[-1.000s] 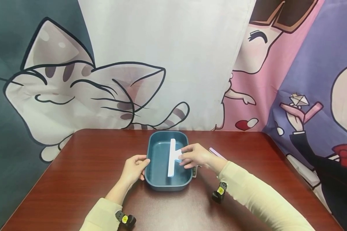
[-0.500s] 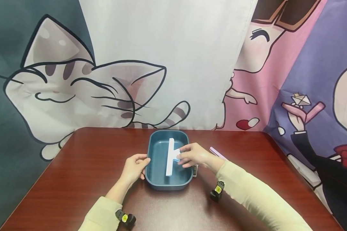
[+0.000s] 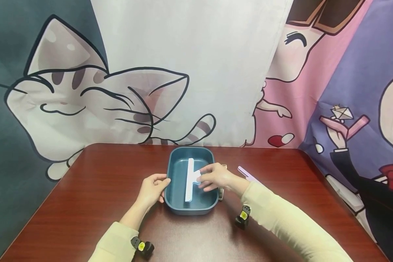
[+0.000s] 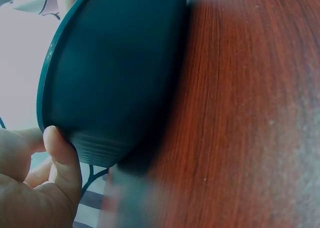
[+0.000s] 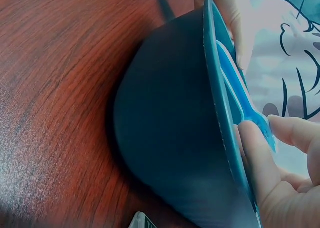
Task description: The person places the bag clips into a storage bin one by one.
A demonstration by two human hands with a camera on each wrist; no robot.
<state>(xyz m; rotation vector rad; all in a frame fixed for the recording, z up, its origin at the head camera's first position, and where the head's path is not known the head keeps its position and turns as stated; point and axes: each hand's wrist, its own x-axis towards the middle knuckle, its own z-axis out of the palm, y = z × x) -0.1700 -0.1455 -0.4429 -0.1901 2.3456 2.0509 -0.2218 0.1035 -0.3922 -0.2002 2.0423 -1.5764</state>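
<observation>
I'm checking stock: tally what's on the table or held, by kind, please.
Teal bin: 1
White-and-blue T-shaped clip, pinched in the right hand: 1
Lilac strip, partly hidden: 1
Pale-edged item beside the bin, mostly hidden: at least 1
Total: at least 4

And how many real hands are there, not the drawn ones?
2: the left hand holds the blue tub at its side rim, and the right hand pinches the white T-shaped piece at the tub's mouth.
</observation>
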